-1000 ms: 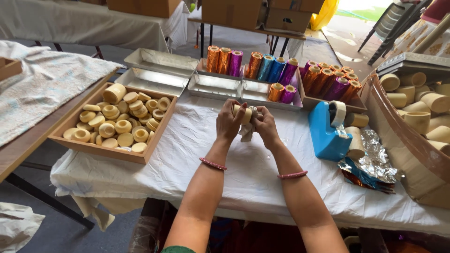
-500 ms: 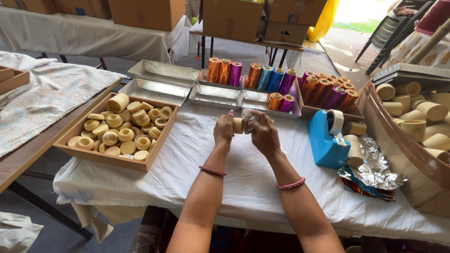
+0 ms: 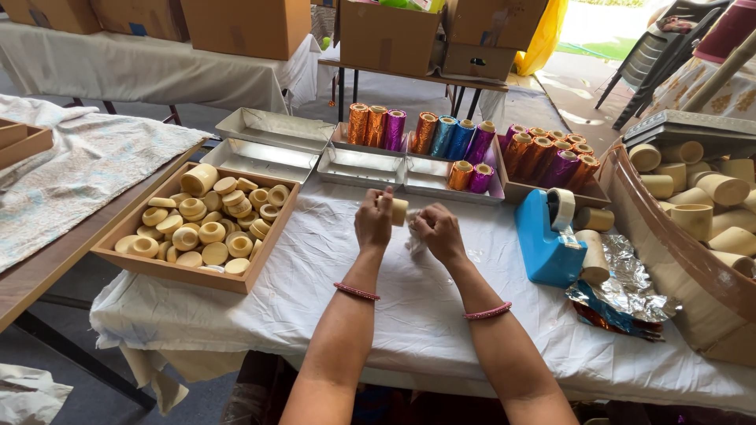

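On white-clothed table (image 3: 409,299), far edge: steel trays (image 3: 272,142), foil-wrapped rolls (image 3: 441,130); wooden box (image 3: 201,220) near left edge. Mid-table, left hand (image 3: 373,224) clamped on cream cylinder (image 3: 398,211). Right hand (image 3: 438,233) closed on white cloth (image 3: 414,244), just beside.

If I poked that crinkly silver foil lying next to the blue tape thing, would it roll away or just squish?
The silver foil would probably squish and crackle, not roll: it lies crumpled in loose folds on the white cloth. It looks thin, so likely very light and easy to slide or tear. The blue tape dispenser beside it looks chunky and would likely stay put.
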